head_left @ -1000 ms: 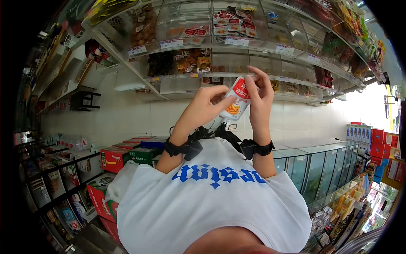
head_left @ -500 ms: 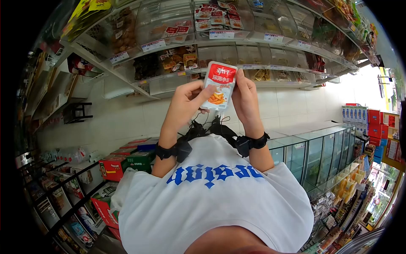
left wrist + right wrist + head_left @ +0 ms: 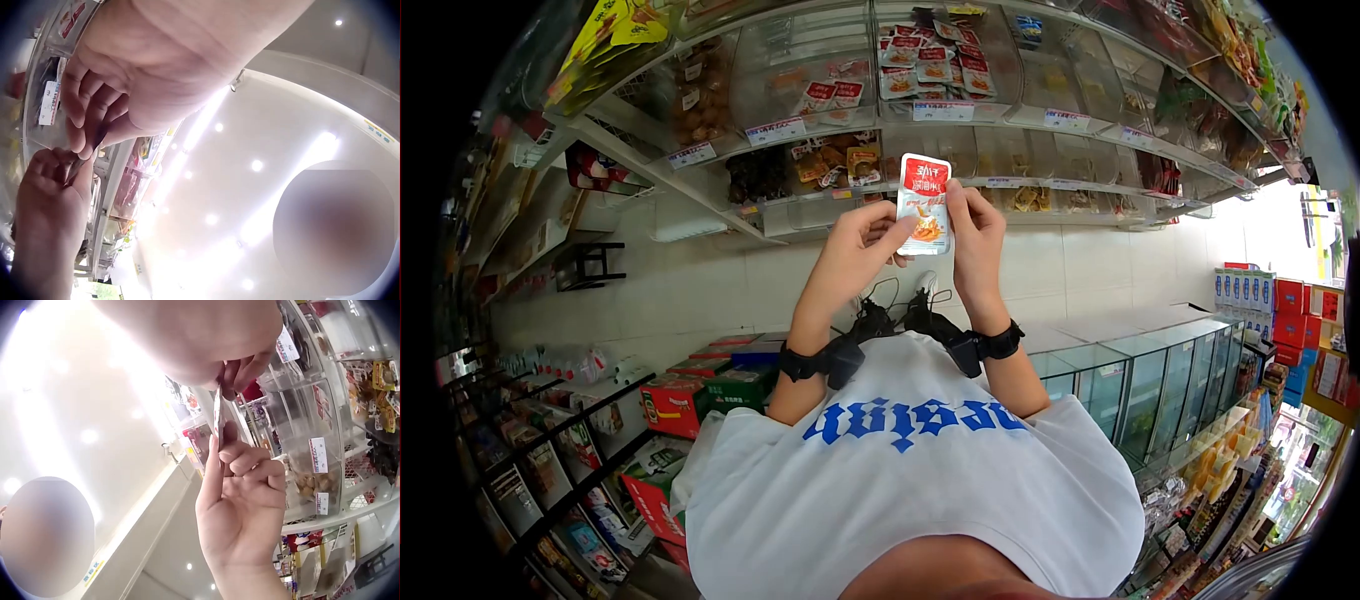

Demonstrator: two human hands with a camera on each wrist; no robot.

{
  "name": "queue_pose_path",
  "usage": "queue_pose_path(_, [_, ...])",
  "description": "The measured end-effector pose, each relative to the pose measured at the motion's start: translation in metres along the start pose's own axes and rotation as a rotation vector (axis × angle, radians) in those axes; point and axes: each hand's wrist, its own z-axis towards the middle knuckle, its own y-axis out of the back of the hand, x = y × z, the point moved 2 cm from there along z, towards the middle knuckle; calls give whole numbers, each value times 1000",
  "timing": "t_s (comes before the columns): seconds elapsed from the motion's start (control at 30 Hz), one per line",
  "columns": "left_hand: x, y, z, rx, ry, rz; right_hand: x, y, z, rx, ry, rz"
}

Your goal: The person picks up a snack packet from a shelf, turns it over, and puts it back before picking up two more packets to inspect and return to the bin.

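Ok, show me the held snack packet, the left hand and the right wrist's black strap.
Snack packet (image 3: 926, 200), head view, printed front.
Left hand (image 3: 850, 249), head view, near thumb base.
Black strap (image 3: 1002, 342), head view, band's outer face.

Got both hands on the packet (image 3: 923, 195), one at each side. Gripping the left edge with the left hand (image 3: 850, 255), thumb laid over the lower front of the packet, fingers curled in behind. Pinching the right edge with the right hand (image 3: 978, 242), thumb pressed up along the packet's side and fingers bent loosely. Palms turned in towards the packet, pretty much facing each other. Bending at both elbows, with the left forearm (image 3: 802, 380) and right forearm (image 3: 1015, 375) well apart near the body, angling in to meet at the packet. Not touching hand to hand, as seen from above.
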Motion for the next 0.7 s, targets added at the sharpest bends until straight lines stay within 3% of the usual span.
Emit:
queue_pose_path(0.1, [-3, 17, 8, -55, -28, -11, 15, -24, 7, 9, -35, 175])
queue_pose_path(0.23, [-2, 39, 24, -133, -49, 1, 17, -33, 31, 196, -38, 197])
queue_pose_path(0.33, [5, 51, 43, -201, -65, -9, 3, -49, 61, 172, -62, 213])
queue_pose_path(0.43, [11, 70, 69, -285, -148, -19, -21, -76, 101, 138, 234, -76])
queue_pose_path(0.47, [8, 75, 80, -317, -287, -92, -19, -90, 108, 90, 366, -160])
queue_pose_path(0.53, [11, 103, 109, -312, -328, -66, -31, -107, 136, 156, 637, -397])
queue_pose_path(0.7, [8, 160, 189, -569, -399, 288, -36, -140, 172, 250, 671, -627])
